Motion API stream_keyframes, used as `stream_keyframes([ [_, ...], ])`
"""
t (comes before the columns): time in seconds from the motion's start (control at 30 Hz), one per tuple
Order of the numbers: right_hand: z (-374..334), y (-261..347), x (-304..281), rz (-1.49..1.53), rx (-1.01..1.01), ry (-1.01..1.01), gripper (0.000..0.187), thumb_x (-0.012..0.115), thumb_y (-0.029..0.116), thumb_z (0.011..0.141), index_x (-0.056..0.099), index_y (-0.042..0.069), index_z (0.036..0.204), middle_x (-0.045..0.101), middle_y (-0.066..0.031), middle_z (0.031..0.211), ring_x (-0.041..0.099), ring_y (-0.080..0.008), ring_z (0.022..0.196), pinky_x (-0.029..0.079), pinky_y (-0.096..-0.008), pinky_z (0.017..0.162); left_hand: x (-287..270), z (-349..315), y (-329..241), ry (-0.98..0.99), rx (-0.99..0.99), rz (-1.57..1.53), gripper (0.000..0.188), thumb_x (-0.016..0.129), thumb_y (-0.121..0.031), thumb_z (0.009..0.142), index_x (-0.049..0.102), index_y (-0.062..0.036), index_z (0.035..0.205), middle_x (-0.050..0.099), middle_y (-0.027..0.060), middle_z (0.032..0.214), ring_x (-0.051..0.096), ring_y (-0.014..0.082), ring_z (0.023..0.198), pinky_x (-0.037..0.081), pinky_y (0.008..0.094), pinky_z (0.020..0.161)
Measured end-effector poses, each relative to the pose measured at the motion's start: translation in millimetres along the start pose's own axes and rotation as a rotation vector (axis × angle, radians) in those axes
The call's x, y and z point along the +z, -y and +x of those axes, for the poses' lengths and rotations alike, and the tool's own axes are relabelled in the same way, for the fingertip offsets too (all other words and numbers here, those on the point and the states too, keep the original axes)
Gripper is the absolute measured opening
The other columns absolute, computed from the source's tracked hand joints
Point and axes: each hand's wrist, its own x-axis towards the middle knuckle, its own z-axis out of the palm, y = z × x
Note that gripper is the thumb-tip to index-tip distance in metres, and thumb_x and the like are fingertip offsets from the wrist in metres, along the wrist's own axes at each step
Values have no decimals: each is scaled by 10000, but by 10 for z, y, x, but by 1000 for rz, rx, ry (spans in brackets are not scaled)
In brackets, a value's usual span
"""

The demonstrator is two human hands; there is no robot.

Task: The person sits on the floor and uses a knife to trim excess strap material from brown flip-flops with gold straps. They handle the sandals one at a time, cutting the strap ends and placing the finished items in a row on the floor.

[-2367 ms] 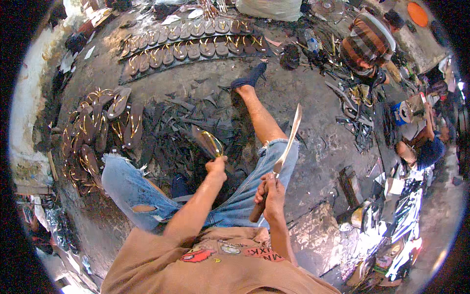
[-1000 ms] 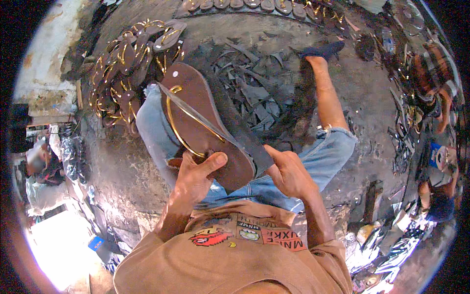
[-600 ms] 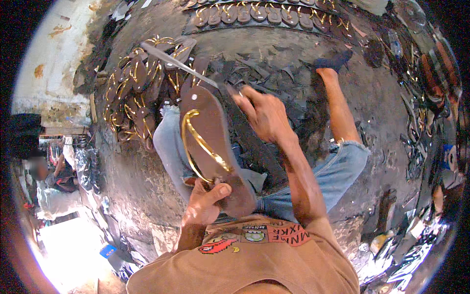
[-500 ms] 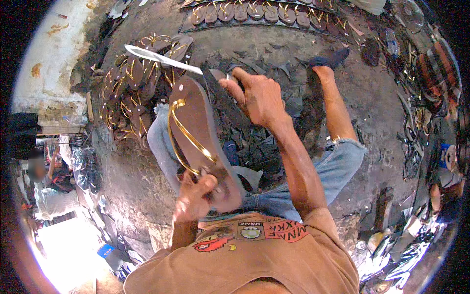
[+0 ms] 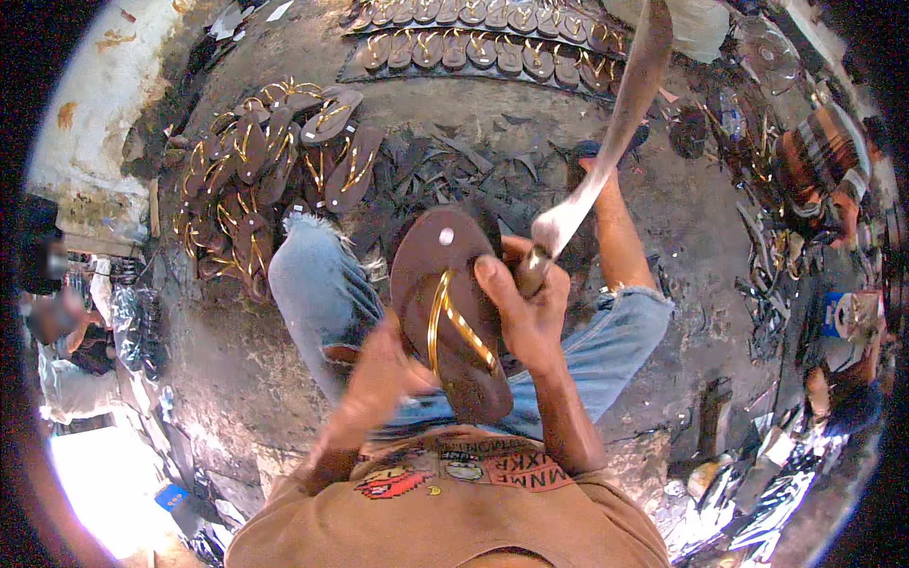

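In hand: 1 brown sandal [image 5: 445,327], held up before the chest, between the 2 denim-clad knees. Fittings on it: 1 gold Y-shaped strap [image 5: 440,312], 1 round white dot [image 5: 446,236] near the upper end. Narrower end points toward the body.

Knife: 1, long pale blade. Right grip [image 5: 535,308] is closed round the handle of the knife [image 5: 615,142], thumb also laid on the sandal's right edge. Blade slants up and away to the right, reaching the top of view.

Left grip [image 5: 374,379] at the sandal's lower left edge; motion-blurred. Cannot tell whether it is wide or clasping.

Floor, far side: 2 rows of sandals [image 5: 481,52], all with gold straps; at least 8 in the nearer row, exact total not readable, right end partly behind the blade. Left: 1 heap of sandals [image 5: 248,151], overlapping, many, no reliable count. Beyond the held piece: 1 spread of dark scraps [image 5: 454,156], too many to count.

Other people, at least 2: 1 in a striped top [image 5: 824,151] at right, 1 partly seen at far left. Right side: 1 blue-and-white container [image 5: 835,314].
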Motion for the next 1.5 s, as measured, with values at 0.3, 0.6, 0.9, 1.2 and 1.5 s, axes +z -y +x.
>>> stream_keyframes([
  [0.3, -723, 187, -573, -217, 185, 345, 478, 468, 478, 1038, 657, 55, 1154, 612, -56, 731, 595, -175, 669, 489, -330, 642, -304, 207, -742, -169, -33, -97, 427, 724, -288, 949, 572, 2, 1225, 712, 106, 1052, 718, 191, 909, 603, 337, 814],
  [0.6, -1840, -35, -1011, -659, 396, 546, 277, 575, 319, 974, 620, 62, 1065, 640, -231, 816, 635, -438, 742, 497, -484, 661, -338, 93, -560, -269, -131, -94, 491, 749, -280, 932, 534, -7, 1279, 684, 102, 1153, 686, 176, 1007, 590, 348, 879],
  [0.9, -338, 39, -329, -665, 169, 609, 286, 566, 352, 992, 598, 77, 1065, 665, -262, 799, 654, -474, 773, 504, -545, 690, -255, 236, -825, -101, -194, 381, 437, 776, -296, 914, 602, -10, 1194, 697, 49, 1055, 644, 124, 950, 534, 297, 864],
  [1.2, 618, -304, 305, -264, -196, 682, 404, 434, 413, 1066, 556, 36, 987, 593, -162, 689, 562, -306, 535, 454, -436, 537, -199, 357, -783, -78, -245, 277, 450, 764, -272, 919, 582, -6, 1234, 682, 60, 1134, 641, 140, 1012, 532, 319, 904],
  [1.5, -204, -145, -853, -90, 178, -135, 433, 445, 479, 1060, 602, 92, 1173, 497, 30, 661, 460, -66, 537, 365, -236, 480, -28, 603, -542, -29, 288, -523, 436, 706, -71, 928, 554, -95, 1335, 635, 68, 1278, 624, 231, 1190, 552, 431, 989],
])
